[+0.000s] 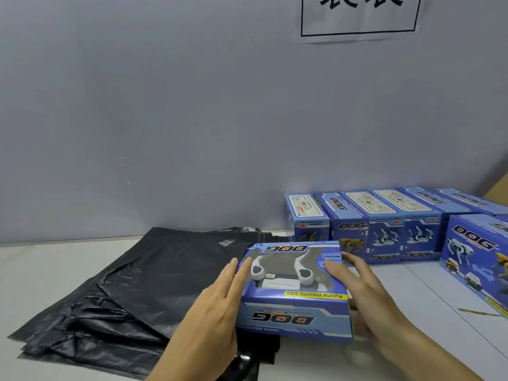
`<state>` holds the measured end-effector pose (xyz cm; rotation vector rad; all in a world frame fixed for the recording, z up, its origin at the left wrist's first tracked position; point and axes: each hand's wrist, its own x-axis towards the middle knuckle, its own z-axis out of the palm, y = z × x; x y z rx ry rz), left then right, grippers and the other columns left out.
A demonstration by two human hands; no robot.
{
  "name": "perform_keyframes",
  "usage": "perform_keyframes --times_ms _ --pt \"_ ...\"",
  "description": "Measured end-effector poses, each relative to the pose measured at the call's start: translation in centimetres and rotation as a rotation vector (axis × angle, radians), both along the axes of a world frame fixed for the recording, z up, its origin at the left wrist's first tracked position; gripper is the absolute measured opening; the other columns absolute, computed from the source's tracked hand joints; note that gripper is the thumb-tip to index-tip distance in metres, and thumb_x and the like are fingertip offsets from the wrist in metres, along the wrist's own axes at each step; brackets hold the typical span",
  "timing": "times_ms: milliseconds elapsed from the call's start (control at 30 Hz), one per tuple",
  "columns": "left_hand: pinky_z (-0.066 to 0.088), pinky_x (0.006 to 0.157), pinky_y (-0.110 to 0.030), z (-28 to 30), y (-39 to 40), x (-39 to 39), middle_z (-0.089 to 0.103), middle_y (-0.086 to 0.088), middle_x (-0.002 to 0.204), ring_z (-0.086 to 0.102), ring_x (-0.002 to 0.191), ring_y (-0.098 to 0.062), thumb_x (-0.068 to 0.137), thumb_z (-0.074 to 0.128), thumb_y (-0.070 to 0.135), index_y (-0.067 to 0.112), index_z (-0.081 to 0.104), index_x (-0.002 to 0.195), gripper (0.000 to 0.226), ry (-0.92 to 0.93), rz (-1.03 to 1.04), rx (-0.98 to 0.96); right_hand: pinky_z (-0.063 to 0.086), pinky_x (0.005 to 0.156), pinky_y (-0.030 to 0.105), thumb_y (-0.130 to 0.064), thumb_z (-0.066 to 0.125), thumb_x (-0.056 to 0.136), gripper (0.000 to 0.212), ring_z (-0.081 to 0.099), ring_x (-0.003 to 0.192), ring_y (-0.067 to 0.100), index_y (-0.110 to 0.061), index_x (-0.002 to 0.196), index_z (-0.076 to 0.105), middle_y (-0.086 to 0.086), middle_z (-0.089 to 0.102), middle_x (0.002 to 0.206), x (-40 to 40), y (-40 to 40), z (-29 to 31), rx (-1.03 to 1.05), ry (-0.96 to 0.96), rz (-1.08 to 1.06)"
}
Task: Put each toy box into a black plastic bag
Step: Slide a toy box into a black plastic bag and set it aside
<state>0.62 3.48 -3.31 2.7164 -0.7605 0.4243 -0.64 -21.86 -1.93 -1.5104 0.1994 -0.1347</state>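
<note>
A blue toy box (295, 291) sits between two hands. The left hand (217, 303) lies flat on the box's left side, its fingers (233, 273) straight and close together. The right hand (365, 295) is pressed on the right side, with fingers spread a little, some on top of the box and some under its edge. So both hands squeeze the box from the sides. The box has a see-through window, and a white toy dog shows inside. Its words read upside down.

The box is over the right edge of a pile of black bags (132, 292). The bags lie flat on the white table (428, 292), to the left.

More blue boxes (384, 224) stand in a row at the back right, by the grey wall (165, 105). One more box (478, 259) is at the far right. A paper sign (360, 15) hangs on the wall
</note>
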Motion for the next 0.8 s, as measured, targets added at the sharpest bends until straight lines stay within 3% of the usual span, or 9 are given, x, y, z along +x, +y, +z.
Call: perform_keyframes --times_ms 200,367,500,567,700,733,800 --pt "-0.023 0.112 -0.021 0.4 -0.4 0.3 -0.041 0.013 0.147 -0.03 0.146 -0.008 0.085 0.039 -0.006 0.037 -0.052 0.12 0.107 -0.018 0.063 0.139 0.058 0.061 0.035 -0.043 0.064 0.09 0.025 0.076 0.074 0.029 -0.036 0.11 0.05 0.009 0.077 0.083 -0.1 0.9 -0.4 0.019 -0.02 -0.018" --pt "-0.029 0.102 -0.012 0.4 -0.1 0.6 -0.046 0.01 0.146 -0.032 0.145 -0.012 0.081 0.039 -0.01 0.045 -0.044 0.129 0.111 -0.042 0.05 0.086 0.055 0.062 0.035 -0.043 0.066 0.089 0.031 0.076 0.072 0.023 -0.039 0.115 0.05 0.008 0.075 0.092 -0.1 1.6 -0.8 -0.041 -0.12 -0.085" --pt "-0.002 0.107 -0.001 0.0 0.4 0.3 -0.02 0.02 0.155 0.006 0.146 -0.004 0.077 0.038 -0.018 0.045 -0.006 0.144 0.102 -0.078 -0.026 -0.144 0.056 0.063 0.035 -0.042 0.065 0.089 0.034 0.076 0.073 0.022 -0.038 0.117 0.047 0.009 0.074 0.095 -0.1 1.7 -0.8 -0.045 -0.134 -0.078" --pt "0.009 0.107 -0.001 0.1 0.3 0.1 -0.011 0.022 0.158 0.014 0.142 0.0 0.079 0.038 -0.02 0.047 0.004 0.144 0.099 -0.107 -0.049 -0.202 0.056 0.063 0.035 -0.041 0.065 0.09 0.032 0.076 0.073 0.022 -0.037 0.116 0.047 0.007 0.075 0.089 0.0 1.6 -0.7 -0.043 -0.124 -0.065" --pt "0.041 0.106 -0.022 0.5 0.2 -0.2 0.016 0.012 0.161 0.035 0.139 -0.007 0.079 0.043 -0.025 0.047 0.031 0.142 0.096 -0.184 -0.131 -0.302 0.056 0.064 0.034 -0.041 0.064 0.09 0.027 0.076 0.072 0.022 -0.035 0.111 0.048 0.001 0.075 0.075 0.0 1.8 -1.0 -0.019 -0.086 -0.033" --pt "0.045 0.104 -0.026 0.5 0.2 -0.2 0.022 0.008 0.16 0.037 0.139 -0.008 0.077 0.045 -0.027 0.042 0.035 0.14 0.093 -0.208 -0.154 -0.304 0.057 0.065 0.034 -0.042 0.063 0.09 0.028 0.076 0.072 0.022 -0.035 0.112 0.047 0.002 0.076 0.077 -0.1 1.9 -1.1 -0.006 -0.075 -0.035" --pt "0.038 0.11 -0.023 0.4 0.1 -0.1 0.029 0.005 0.158 0.033 0.142 -0.007 0.07 0.043 -0.031 0.033 0.038 0.137 0.092 -0.261 -0.181 -0.316 0.057 0.066 0.035 -0.042 0.063 0.09 0.028 0.076 0.073 0.022 -0.034 0.111 0.046 0.005 0.077 0.083 -0.1 2.2 -1.3 0.019 -0.065 -0.053"
